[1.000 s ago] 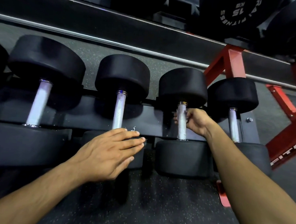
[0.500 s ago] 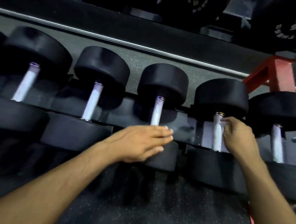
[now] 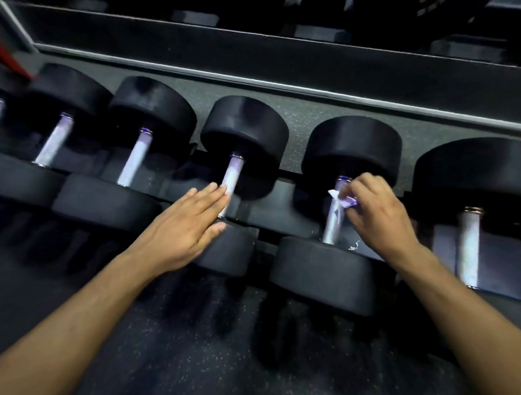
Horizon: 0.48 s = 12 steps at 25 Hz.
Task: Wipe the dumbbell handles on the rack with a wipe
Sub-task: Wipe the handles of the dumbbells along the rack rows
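Note:
Several black dumbbells with silver handles lie side by side on the low rack (image 3: pixel 282 216). My right hand (image 3: pixel 379 218) pinches a small crumpled white wipe (image 3: pixel 342 199) against the upper part of one silver handle (image 3: pixel 333 222), just below that dumbbell's far head. My left hand (image 3: pixel 188 226) is flat with straight fingers, lying over the near head of the neighbouring dumbbell on the left, fingertips at its handle (image 3: pixel 234 174). Another handle (image 3: pixel 468 247) stands to the right of my right hand.
More dumbbells (image 3: pixel 134 157) run off to the left. An upper shelf rail (image 3: pixel 261 49) with dark weights crosses the top. Red frame parts show at the far left (image 3: pixel 7 60) and far right edge. A small white scrap (image 3: pixel 353 247) lies on the rack. Speckled black floor is below.
The view has swung left along the rack. My right hand stays on the same handle with the wipe, now nearer its top. My left hand stays flat over the neighbouring dumbbell.

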Motion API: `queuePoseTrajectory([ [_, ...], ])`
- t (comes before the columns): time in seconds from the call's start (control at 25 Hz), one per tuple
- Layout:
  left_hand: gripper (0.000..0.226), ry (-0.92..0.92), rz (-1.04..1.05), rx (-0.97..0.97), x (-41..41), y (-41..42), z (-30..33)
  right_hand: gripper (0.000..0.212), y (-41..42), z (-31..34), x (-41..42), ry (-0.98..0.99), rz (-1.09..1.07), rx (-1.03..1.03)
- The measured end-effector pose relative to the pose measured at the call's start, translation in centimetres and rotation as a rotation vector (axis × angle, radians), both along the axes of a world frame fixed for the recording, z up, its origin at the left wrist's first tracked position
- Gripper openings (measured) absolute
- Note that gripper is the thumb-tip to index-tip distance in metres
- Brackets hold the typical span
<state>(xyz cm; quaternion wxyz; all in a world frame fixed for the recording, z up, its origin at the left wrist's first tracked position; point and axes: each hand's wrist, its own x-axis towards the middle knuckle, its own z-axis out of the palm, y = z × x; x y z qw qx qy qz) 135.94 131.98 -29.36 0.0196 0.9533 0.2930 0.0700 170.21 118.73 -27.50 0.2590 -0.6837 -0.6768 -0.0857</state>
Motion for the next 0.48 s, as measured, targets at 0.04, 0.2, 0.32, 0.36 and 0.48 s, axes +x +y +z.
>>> queuePoseTrajectory([
  [0.04, 0.067, -0.007, -0.016, 0.017, -0.3, -0.3, -0.1, 0.021, 0.5, -0.3, 0.2, -0.072, 0.02, 0.013],
  [0.2, 0.058, -0.018, -0.052, 0.067, -0.5, -1.3, -0.5, 0.015, 2.6, -1.5, 1.1, -0.073, 0.035, -0.075],
  [0.32, 0.058, -0.048, -0.046, 0.091, -0.6, -1.6, -1.1, 0.01, 2.6, -2.7, 1.3, -0.007, 0.077, -0.168],
  [0.36, 0.057, -0.057, -0.037, 0.094, -0.6, -1.5, -1.3, 0.012, 2.3, -2.8, 1.4, 0.023, 0.074, -0.171],
  [0.48, 0.056, -0.085, -0.033, 0.107, -0.3, -1.5, -1.6, 0.016, 1.9, -2.4, 2.0, 0.076, 0.058, -0.148],
])
